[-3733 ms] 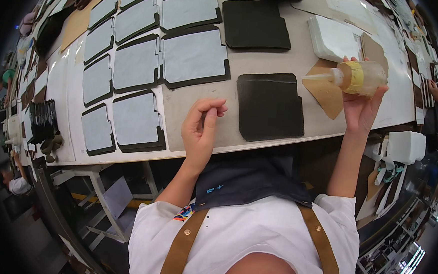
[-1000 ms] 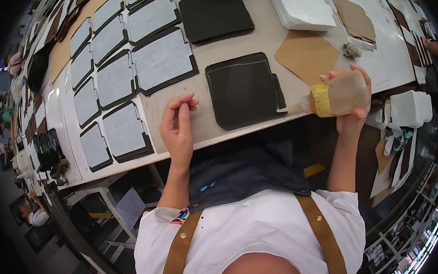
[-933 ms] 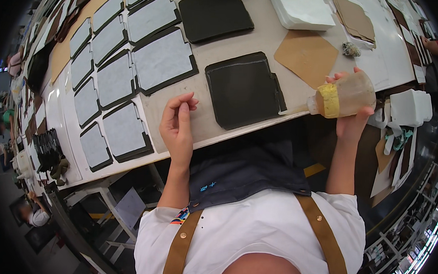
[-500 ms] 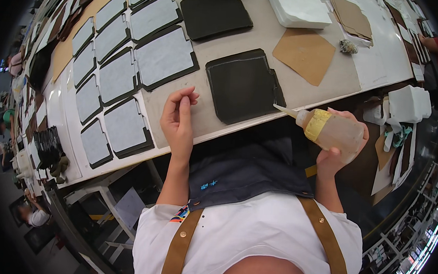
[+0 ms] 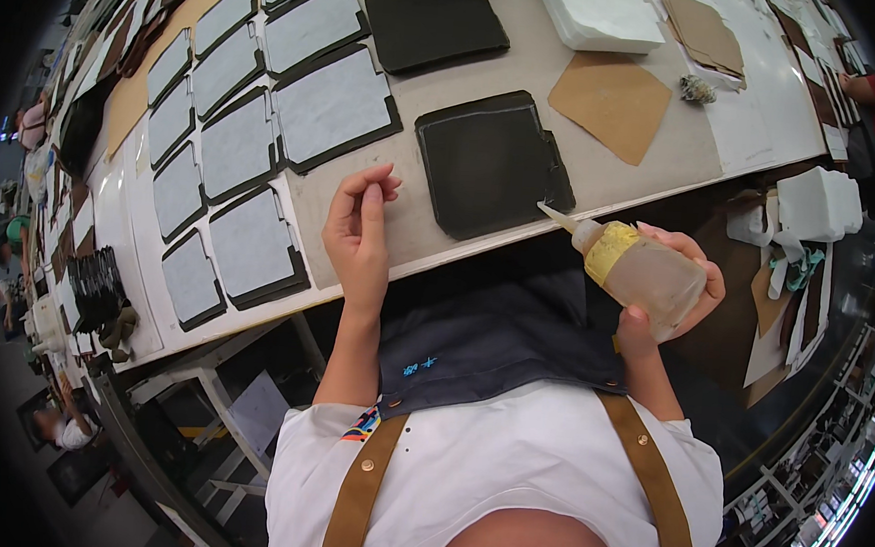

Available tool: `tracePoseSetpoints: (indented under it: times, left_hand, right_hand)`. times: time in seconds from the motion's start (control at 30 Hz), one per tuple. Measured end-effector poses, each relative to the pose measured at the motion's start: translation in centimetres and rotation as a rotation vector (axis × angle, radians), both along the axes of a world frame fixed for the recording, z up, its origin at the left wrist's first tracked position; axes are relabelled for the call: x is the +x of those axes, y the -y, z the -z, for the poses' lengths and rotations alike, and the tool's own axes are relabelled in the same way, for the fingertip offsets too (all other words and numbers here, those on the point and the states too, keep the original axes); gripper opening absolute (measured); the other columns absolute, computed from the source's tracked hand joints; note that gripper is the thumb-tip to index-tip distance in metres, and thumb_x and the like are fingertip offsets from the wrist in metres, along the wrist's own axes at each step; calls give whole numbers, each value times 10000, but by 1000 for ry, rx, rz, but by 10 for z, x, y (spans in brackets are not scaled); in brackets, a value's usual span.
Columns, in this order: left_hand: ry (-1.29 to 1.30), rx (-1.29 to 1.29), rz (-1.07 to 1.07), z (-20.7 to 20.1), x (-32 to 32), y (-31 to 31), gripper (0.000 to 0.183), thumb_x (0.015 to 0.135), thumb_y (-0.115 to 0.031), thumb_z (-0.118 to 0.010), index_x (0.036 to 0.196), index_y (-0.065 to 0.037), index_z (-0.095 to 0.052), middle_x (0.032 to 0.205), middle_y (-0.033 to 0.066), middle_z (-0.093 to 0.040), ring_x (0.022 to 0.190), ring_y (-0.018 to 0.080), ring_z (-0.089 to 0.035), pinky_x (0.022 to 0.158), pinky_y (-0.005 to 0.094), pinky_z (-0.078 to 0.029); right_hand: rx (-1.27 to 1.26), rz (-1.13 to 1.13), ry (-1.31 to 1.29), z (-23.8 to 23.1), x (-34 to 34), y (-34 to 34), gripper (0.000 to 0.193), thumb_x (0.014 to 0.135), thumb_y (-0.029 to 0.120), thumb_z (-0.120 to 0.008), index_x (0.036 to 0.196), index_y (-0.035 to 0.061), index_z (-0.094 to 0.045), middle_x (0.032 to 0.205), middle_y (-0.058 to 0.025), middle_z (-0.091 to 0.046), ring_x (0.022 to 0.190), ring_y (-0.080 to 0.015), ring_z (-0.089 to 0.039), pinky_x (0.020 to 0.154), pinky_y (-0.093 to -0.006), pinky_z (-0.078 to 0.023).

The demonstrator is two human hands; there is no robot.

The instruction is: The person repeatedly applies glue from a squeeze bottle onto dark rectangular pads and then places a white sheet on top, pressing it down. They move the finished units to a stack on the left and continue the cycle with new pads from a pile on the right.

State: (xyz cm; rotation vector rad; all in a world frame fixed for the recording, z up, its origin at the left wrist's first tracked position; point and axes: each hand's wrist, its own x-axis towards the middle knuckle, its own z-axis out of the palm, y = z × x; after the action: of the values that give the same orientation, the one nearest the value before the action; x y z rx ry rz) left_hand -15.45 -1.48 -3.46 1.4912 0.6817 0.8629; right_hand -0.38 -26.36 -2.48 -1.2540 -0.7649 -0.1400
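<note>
Yellow-banded and translucent, the bottle [image 5: 654,284] sits in the right hand [image 5: 698,308], thumb and fingers wrapped round it, its long axis running four o'clock to ten. The nozzle [image 5: 558,218] meets or hovers over the nearer black panel [image 5: 494,167] at its four o'clock corner; contact is unclear. Closer to the panel, at its eight o'clock, the left hand [image 5: 363,219] curls, thumb against fingers, seemingly holding nothing.
</note>
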Motion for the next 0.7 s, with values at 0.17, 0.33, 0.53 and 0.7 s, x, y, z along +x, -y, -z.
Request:
tracePoseSetpoints:
  times: [0.17,0.33,0.53,0.7]
  left_hand:
    - [20,11,7,0,0,-1,220,1040,-65,-512,1176,17,-664,1013,66,-674,943,119,-604,891,263,-477]
    - [21,-1,15,0,-2,-1,241,1046,-110,-524,1202,14,-661,1038,71,-679,968,122,-615,908,269,-485]
    - [41,-17,15,1,-3,-1,239,1046,-108,-523,1199,12,-662,1036,72,-680,966,126,-616,910,274,-487]
    - [31,-20,0,0,-2,-2,238,1047,-109,-519,1196,10,-662,1035,72,-679,966,124,-617,911,274,-487]
  right_hand:
    - [-11,-87,94,4,-3,-10,865,751,292,-901,1323,128,-274,1235,-259,-541,1103,-361,-638,948,-486,-556]
    - [-20,-197,141,5,-8,-23,875,746,302,-906,1325,126,-274,1236,-254,-547,1095,-368,-646,935,-481,-562]
    - [-37,-350,176,3,-16,-44,903,718,291,-930,1321,122,-280,1245,-252,-543,1105,-375,-642,910,-485,-574]
    - [38,-334,-6,3,-22,-60,899,773,428,-861,1354,93,-263,1288,-252,-519,1138,-400,-620,949,-519,-544]
